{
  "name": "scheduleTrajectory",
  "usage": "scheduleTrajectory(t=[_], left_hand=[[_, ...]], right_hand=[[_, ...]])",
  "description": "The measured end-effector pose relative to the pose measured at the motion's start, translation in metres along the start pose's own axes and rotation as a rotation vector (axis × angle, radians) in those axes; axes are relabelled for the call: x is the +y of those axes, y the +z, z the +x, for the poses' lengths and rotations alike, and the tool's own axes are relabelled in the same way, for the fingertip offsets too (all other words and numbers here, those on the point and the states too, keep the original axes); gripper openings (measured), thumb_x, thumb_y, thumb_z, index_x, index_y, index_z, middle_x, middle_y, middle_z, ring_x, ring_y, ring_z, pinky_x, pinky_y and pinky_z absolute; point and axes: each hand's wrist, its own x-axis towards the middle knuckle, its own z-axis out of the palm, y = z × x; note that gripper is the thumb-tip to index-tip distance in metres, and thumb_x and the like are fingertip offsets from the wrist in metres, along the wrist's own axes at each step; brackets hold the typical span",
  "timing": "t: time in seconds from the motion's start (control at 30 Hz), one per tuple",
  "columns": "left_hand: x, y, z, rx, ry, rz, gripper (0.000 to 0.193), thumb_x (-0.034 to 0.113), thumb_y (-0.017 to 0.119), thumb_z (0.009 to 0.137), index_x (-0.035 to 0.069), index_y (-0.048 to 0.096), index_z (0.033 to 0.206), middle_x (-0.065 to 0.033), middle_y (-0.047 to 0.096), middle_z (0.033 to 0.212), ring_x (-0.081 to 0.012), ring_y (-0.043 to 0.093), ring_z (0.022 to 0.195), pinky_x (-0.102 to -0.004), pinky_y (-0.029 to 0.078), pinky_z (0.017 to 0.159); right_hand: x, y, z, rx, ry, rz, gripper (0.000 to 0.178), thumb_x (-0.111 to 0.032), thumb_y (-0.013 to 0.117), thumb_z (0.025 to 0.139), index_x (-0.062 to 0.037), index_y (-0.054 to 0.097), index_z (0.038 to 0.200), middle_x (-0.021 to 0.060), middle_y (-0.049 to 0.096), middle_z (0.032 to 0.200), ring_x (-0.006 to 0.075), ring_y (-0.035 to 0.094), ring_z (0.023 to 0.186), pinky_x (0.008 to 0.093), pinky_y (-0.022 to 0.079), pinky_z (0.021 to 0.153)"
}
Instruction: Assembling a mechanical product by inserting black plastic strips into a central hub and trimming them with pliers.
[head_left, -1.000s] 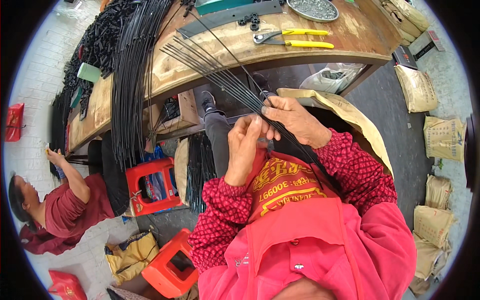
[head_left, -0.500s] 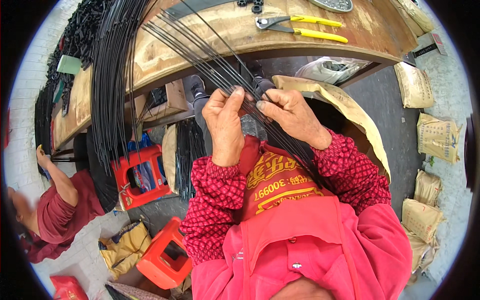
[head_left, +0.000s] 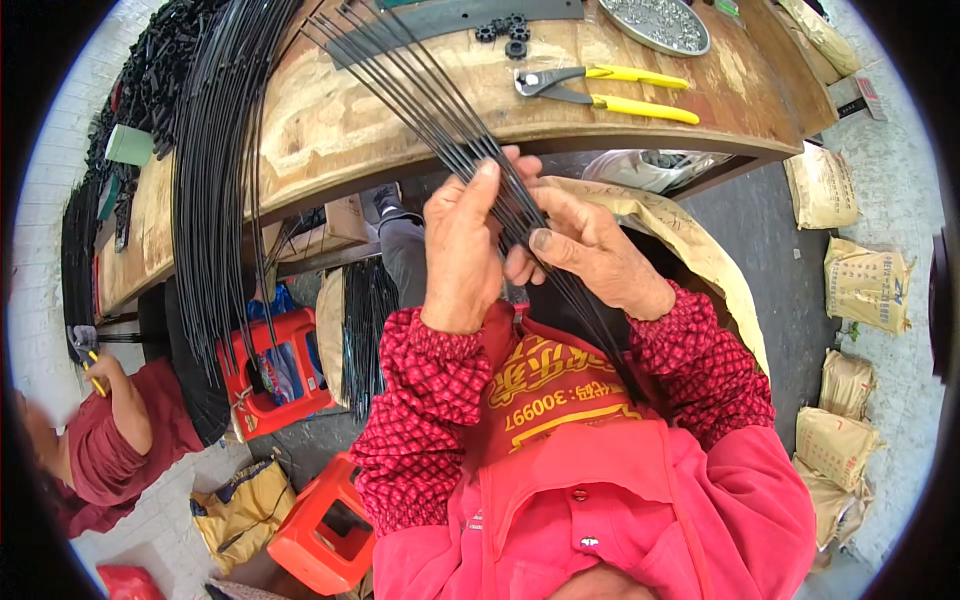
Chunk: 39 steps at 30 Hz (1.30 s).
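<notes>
Nearest, a slim bundle of thin, straight black rods [head_left: 515, 205] slants up from a dark red apron [head_left: 540, 372] with yellow print, its upper ends fanned over the near edge of a worn, pale-brown wooden tabletop [head_left: 320, 130]. Its lower ends point into the lap, probably to steady the length while 2 hands hold the middle. The left hand [head_left: 465, 255], wrist upright, pinches the rods between raised thumb and fingers. The right hand [head_left: 605, 255] comes in slantwise just below, thumb laid along the rods, pressing them; how tightly cannot be told.

Beyond, a thick sheaf of long black rods [head_left: 215, 180] hangs over the near edge's left part. Metal pliers with 2 yellow handles [head_left: 645, 108] lie by that edge toward the right corner, handles turned right, perhaps for the right hand's reach. Farther in sit small black ring-shaped parts [head_left: 515, 48] and a round metal dish [head_left: 683, 53] of silvery pieces.
</notes>
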Motion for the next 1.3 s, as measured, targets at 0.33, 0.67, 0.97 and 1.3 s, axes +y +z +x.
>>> scheduleTrajectory(t=[0.33, 0.67, 0.97, 1.3], left_hand=[[0.023, -0.008, 0.017, -0.128, -0.109, 0.051, 0.029, 0.015, 0.049, 0.096, -0.010, 0.060, 0.105, -0.0186, 0.067, 0.094, -0.0188, 0.062, 0.059, -0.0300, 0.052, 0.047], [0.038, -0.033, 0.000, 0.075, 0.265, 0.600, 0.037, 0.027, 0.050, 0.096, -0.005, 0.065, 0.083, -0.0061, 0.061, 0.069, -0.0104, 0.053, 0.064, -0.0220, 0.042, 0.060], [0.035, -0.025, -0.004, -0.093, 0.605, 0.451, 0.023, 0.014, 0.046, 0.097, 0.001, 0.055, 0.113, -0.0162, 0.064, 0.108, -0.0169, 0.065, 0.085, -0.0257, 0.055, 0.071], [0.037, -0.010, -0.004, -0.053, 1.117, 1.206, 0.015, 0.012, 0.043, 0.098, 0.003, 0.051, 0.107, -0.0012, 0.055, 0.091, -0.0084, 0.054, 0.075, -0.0219, 0.047, 0.059]], right_hand=[[0.004, -0.010, 0.038, -0.170, 0.207, 0.365, 0.027, -0.020, 0.047, 0.099, 0.0029, 0.052, 0.112, 0.0201, 0.067, 0.088, 0.0223, 0.068, 0.071, 0.0261, 0.057, 0.060], [-0.018, -0.009, 0.043, -0.241, 0.248, 0.337, 0.028, -0.023, 0.057, 0.094, 0.0032, 0.054, 0.103, 0.0192, 0.067, 0.085, 0.0231, 0.069, 0.069, 0.0241, 0.056, 0.055], [-0.070, 0.031, 0.044, -0.441, 0.110, 0.272, 0.022, -0.020, 0.056, 0.094, -0.0001, 0.058, 0.104, 0.0151, 0.067, 0.086, 0.0186, 0.068, 0.070, 0.0257, 0.056, 0.058], [-0.098, 0.022, 0.048, -0.365, -0.055, 0.311, 0.022, -0.015, 0.054, 0.095, 0.0056, 0.057, 0.103, 0.0194, 0.068, 0.086, 0.0232, 0.069, 0.069, 0.0260, 0.056, 0.052]])
